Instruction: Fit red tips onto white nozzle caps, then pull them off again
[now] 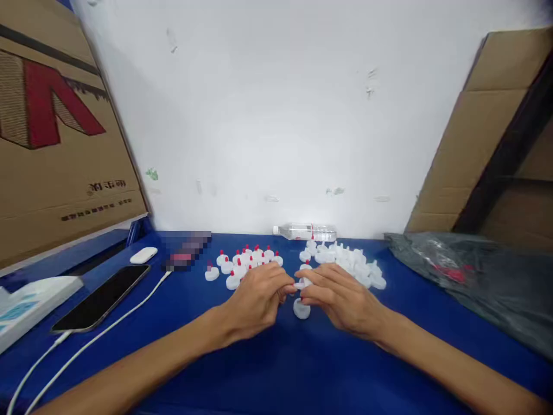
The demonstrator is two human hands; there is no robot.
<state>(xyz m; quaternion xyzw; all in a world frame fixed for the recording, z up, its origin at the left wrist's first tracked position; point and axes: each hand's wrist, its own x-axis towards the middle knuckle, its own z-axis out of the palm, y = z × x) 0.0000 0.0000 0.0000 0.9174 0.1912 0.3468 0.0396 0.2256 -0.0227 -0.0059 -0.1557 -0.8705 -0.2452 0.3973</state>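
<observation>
no legible text; blurred carton print [107, 186]

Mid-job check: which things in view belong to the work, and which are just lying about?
In the job:
- held white cap
- red-tipped caps
- plain white caps
- probably the grey bag, red showing at it

Apparently just lying about:
- black phone
- clear bottle
- small rounded white object

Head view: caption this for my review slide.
Left hand and right hand meet at a white cap in front of red-tipped caps and plain white caps.
</observation>
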